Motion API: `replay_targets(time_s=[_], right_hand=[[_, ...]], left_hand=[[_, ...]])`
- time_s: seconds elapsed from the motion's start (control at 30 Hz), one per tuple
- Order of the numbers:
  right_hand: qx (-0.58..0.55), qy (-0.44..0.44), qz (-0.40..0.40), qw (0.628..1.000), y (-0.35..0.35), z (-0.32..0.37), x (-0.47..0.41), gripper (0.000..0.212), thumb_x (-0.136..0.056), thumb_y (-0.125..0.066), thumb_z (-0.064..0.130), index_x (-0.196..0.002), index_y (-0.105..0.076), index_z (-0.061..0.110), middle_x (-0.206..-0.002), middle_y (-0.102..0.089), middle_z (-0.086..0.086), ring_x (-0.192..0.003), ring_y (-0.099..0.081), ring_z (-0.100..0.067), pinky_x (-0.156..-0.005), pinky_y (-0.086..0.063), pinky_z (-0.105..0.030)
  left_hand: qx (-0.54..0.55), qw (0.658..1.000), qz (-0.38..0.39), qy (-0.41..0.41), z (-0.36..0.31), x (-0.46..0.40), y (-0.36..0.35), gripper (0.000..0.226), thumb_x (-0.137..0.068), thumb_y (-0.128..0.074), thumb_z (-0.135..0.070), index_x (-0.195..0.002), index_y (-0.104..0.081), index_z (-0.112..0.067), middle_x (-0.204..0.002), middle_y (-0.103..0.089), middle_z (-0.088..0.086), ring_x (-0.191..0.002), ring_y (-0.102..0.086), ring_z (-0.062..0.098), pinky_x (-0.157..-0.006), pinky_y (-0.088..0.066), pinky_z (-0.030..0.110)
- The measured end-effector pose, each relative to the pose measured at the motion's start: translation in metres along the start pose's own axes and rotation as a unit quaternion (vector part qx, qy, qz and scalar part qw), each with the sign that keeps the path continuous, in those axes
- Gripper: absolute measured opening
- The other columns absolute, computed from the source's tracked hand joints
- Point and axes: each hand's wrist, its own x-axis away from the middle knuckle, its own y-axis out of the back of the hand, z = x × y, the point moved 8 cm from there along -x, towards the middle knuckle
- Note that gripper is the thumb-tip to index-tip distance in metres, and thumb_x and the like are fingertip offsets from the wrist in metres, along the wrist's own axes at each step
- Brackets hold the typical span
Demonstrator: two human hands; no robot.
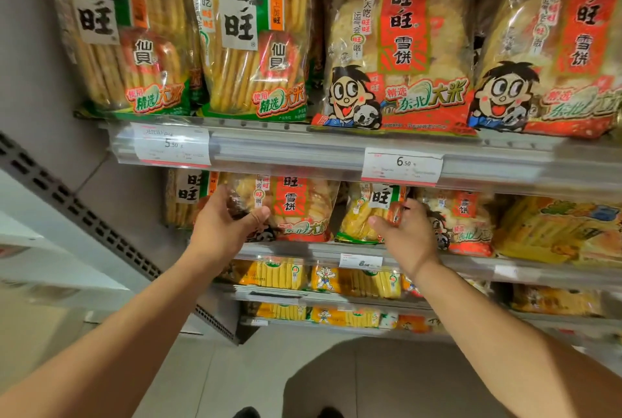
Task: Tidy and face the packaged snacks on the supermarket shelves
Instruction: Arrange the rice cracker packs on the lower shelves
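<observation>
Both forearms reach up to the middle shelf (336, 249). On it, the left hand (225, 222) grips a red rice-cracker bag (296, 212); right of that bag, the right hand (405, 232) curls round a green-labelled cracker bag (361, 215).

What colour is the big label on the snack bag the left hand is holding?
Red, with dark characters on it, on the clear bag gripped by the left hand. The head view shows it best.

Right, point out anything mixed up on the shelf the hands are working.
Products alternate there: a red-labelled snow-cracker bag in the left hand sits between green-striped senbei bags; the right hand touches another senbei bag.
</observation>
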Motion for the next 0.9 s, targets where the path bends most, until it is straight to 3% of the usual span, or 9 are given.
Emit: replay_targets(time_s=[0.1, 0.2, 0.3, 0.43, 0.6, 0.67, 0.73, 0.8, 0.9], right_hand=[[-0.005, 0.014, 0.005, 1.0, -0.004, 0.001, 0.008, 0.049, -0.074, -0.081, 0.034, -0.111, -0.048, 0.031, -0.105, -0.069, 0.01, -0.098, -0.065, -0.015, -0.092, -0.051, -0.045], [-0.022, 0.012, 0.014, 1.0, -0.017, -0.001, 0.02, 0.05, -0.073, -0.081, 0.034, -0.111, -0.049, 0.033, -0.105, -0.069, 0.01, -0.098, -0.066, -0.015, -0.091, -0.052, -0.047], [-0.01, 0.018, 0.007, 1.0, -0.03, 0.002, 0.033, 0.049, -0.07, -0.082, 0.034, -0.106, -0.049, 0.034, -0.101, -0.07, 0.011, -0.096, -0.067, -0.015, -0.089, -0.053, -0.047], [-0.006, 0.022, 0.005, 1.0, -0.055, 0.024, 0.049, 0.044, -0.072, -0.083, 0.026, -0.103, -0.052, 0.026, -0.097, -0.072, 0.008, -0.093, -0.068, -0.016, -0.087, -0.054, -0.046], [0.093, 0.059, -0.045, 0.993, -0.081, 0.073, 0.071, 0.04, -0.073, -0.081, 0.029, -0.103, -0.056, 0.02, -0.088, -0.069, 0.014, -0.079, -0.065, -0.007, -0.062, -0.045, -0.019], [0.092, 0.07, -0.046, 0.992, -0.096, 0.087, 0.075, 0.038, -0.076, -0.079, 0.018, -0.106, -0.055, 0.013, -0.087, -0.069, 0.009, -0.07, -0.061, -0.001, -0.051, -0.038, -0.008], [0.067, 0.05, -0.043, 0.996, -0.113, 0.094, 0.077, 0.032, -0.081, -0.071, 0.007, -0.105, -0.052, 0.008, -0.082, -0.063, 0.007, -0.065, -0.054, 0.004, -0.047, -0.036, -0.005], [0.01, 0.039, -0.025, 0.999, -0.129, 0.1, 0.077, 0.009, -0.091, -0.058, 0.014, -0.098, -0.053, 0.012, -0.078, -0.062, 0.006, -0.061, -0.056, -0.003, -0.051, -0.043, -0.011], [-0.107, -0.008, -0.037, 0.993, -0.144, 0.104, 0.083, 0.029, -0.103, -0.031, 0.025, -0.093, -0.055, 0.013, -0.089, -0.065, -0.01, -0.071, -0.063, -0.022, -0.071, -0.053, -0.032]], left_hand=[[0.038, 0.999, 0.005, 0.017, 0.013, 0.018, 0.008, 0.047, -0.074, -0.081, -0.04, -0.113, -0.057, -0.03, -0.104, -0.073, -0.005, -0.097, -0.07, 0.019, -0.087, -0.056, 0.045], [0.051, 0.998, -0.01, 0.033, 0.036, 0.044, 0.022, 0.05, -0.066, -0.08, -0.049, -0.108, -0.058, -0.035, -0.103, -0.073, -0.012, -0.097, -0.07, 0.012, -0.085, -0.056, 0.038], [0.08, 0.995, -0.011, 0.051, 0.064, 0.064, 0.039, 0.049, -0.066, -0.081, -0.044, -0.107, -0.059, -0.032, -0.104, -0.074, -0.008, -0.098, -0.07, 0.012, -0.089, -0.055, 0.043], [0.103, 0.993, -0.013, 0.063, 0.091, 0.083, 0.067, 0.048, -0.063, -0.082, -0.044, -0.105, -0.058, -0.038, -0.103, -0.073, -0.014, -0.092, -0.07, 0.004, -0.08, -0.055, 0.031], [0.142, 0.988, 0.029, 0.06, 0.111, 0.094, 0.093, 0.05, -0.068, -0.081, -0.035, -0.112, -0.058, -0.028, -0.107, -0.073, -0.008, -0.097, -0.07, 0.01, -0.079, -0.056, 0.028], [0.151, 0.986, 0.047, 0.056, 0.118, 0.097, 0.102, 0.05, -0.072, -0.082, -0.029, -0.116, -0.058, -0.026, -0.109, -0.073, -0.006, -0.1, -0.07, 0.012, -0.081, -0.057, 0.031], [0.152, 0.985, 0.06, 0.061, 0.126, 0.098, 0.109, 0.046, -0.076, -0.082, -0.022, -0.116, -0.059, -0.026, -0.108, -0.074, -0.005, -0.099, -0.07, 0.014, -0.085, -0.056, 0.038], [0.149, 0.984, 0.074, 0.065, 0.134, 0.101, 0.114, 0.042, -0.078, -0.082, -0.017, -0.113, -0.059, -0.028, -0.106, -0.074, -0.005, -0.097, -0.071, 0.013, -0.084, -0.056, 0.04], [0.136, 0.984, 0.083, 0.075, 0.143, 0.107, 0.117, 0.042, -0.077, -0.083, -0.016, -0.108, -0.059, -0.03, -0.103, -0.074, -0.01, -0.093, -0.071, 0.009, -0.082, -0.056, 0.035]])
